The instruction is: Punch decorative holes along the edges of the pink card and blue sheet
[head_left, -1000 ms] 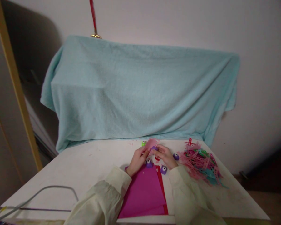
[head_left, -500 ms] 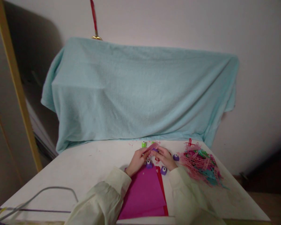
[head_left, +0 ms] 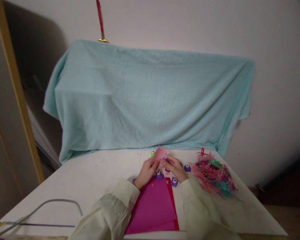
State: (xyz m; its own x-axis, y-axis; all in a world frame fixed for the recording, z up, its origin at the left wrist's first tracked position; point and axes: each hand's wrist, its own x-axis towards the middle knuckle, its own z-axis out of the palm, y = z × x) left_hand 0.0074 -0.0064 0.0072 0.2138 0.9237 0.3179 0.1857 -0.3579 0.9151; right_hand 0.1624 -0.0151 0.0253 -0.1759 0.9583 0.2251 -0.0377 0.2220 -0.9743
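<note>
My left hand (head_left: pixel 146 172) pinches a small pink paper piece (head_left: pixel 160 154) and holds it up above the white table (head_left: pixel 90 176). My right hand (head_left: pixel 175 168) is closed around a small purple punch (head_left: pixel 165 160) at the paper's right edge. Both hands meet just beyond a magenta sheet (head_left: pixel 153 205) that lies on a red sheet (head_left: pixel 173 203). Purple punches sit close by: one (head_left: pixel 159 174) under the hands, one (head_left: pixel 174 181) beside my right wrist, one (head_left: pixel 187 167) further right.
A heap of pink, green and teal punched paper strips (head_left: pixel 213 175) lies at the right of the table. A light blue towel (head_left: pixel 150 100) covers something large behind. A green punch (head_left: pixel 152 153) stands at the back. A grey cable (head_left: pixel 52 205) loops at front left.
The pink paper was tipped flatter half a second ago and now stands up again in my left hand. Both hands stay in the same spot.
</note>
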